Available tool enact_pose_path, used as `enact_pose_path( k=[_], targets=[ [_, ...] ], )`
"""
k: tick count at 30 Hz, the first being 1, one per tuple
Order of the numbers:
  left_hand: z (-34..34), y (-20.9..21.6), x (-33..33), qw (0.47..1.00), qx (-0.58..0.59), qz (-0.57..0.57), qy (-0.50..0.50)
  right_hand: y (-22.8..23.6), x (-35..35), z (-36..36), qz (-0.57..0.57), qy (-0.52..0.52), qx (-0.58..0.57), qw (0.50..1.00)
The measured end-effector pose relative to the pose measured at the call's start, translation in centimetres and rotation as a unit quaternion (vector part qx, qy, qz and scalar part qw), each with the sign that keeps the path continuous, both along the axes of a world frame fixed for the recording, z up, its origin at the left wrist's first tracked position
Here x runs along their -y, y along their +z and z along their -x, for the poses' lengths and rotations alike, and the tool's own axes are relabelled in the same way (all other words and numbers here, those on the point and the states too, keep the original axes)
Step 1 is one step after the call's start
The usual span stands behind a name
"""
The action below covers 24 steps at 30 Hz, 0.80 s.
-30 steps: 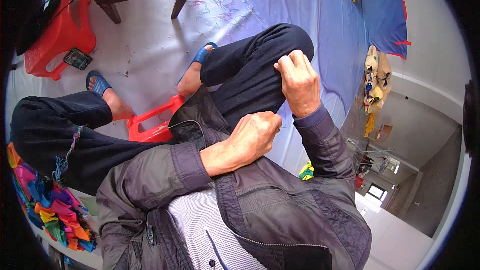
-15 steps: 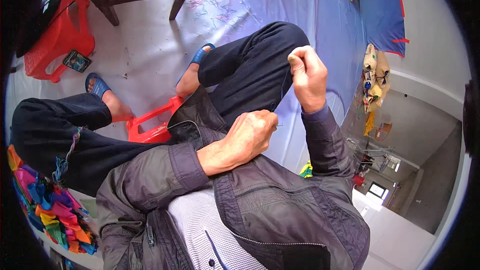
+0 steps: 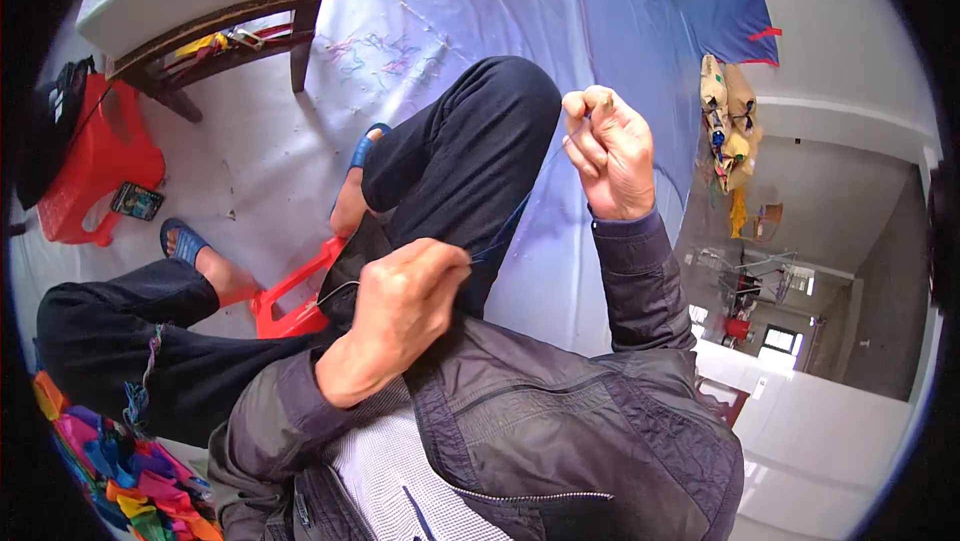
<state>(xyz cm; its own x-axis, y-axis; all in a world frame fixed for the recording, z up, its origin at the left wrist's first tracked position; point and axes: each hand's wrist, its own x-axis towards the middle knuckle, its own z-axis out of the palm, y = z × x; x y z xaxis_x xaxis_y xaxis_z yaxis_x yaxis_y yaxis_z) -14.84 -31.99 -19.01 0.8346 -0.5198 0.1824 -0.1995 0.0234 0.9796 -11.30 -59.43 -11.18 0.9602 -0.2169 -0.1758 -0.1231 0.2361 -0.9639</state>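
Note:
A thin dark blue thread (image 3: 519, 213) stretches between my hands in front of my dark trousers. At its lower end, my left hand (image 3: 398, 306) is closed in a pinch, with a short bit of thread showing past the fingertips. Higher and to the right, my right hand (image 3: 614, 149) is raised with its fingers curled, and the thread runs up to them. Several coloured thread strands (image 3: 140, 391) lie over my left trouser leg.
A red plastic stool (image 3: 115, 156) with a phone (image 3: 137, 202) stands at the left, near a wooden table (image 3: 225, 26). Another red stool (image 3: 290, 311) is by my legs. Colourful cloth pieces (image 3: 140, 481) lie at lower left; thread scraps (image 3: 375, 51) litter the floor sheet.
My hands have moved apart, the left one going left and slightly down, so more thread shows between them. The right hand's fingers have loosened from a tighter fist. The whole view has shifted.

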Motion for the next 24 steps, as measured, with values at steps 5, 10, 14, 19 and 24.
enact_pose_path(
  k=[5,10,14,19,24],
  targets=[
    [-1.8,0.4,-4.1,0.996,0.018,-0.063,0.055,2.2,1.4,-1.1,-0.026,0.017,0.045,0.998],
    [-3.4,-0.5,-8.0,0.978,0.046,-0.150,0.136,4.7,1.4,-3.4,-0.093,0.010,0.106,0.990],
    [-4.2,-3.0,-10.0,0.955,0.081,-0.194,0.208,6.5,1.8,-6.6,-0.159,0.086,0.172,0.968],
    [-4.6,-5.4,-11.9,0.917,0.143,-0.273,0.254,9.9,3.2,-9.4,-0.192,0.060,0.186,0.962],
    [-4.0,-7.9,-12.3,0.918,0.113,-0.276,0.260,13.0,6.0,-12.6,-0.258,0.071,0.190,0.945]
  ],
)
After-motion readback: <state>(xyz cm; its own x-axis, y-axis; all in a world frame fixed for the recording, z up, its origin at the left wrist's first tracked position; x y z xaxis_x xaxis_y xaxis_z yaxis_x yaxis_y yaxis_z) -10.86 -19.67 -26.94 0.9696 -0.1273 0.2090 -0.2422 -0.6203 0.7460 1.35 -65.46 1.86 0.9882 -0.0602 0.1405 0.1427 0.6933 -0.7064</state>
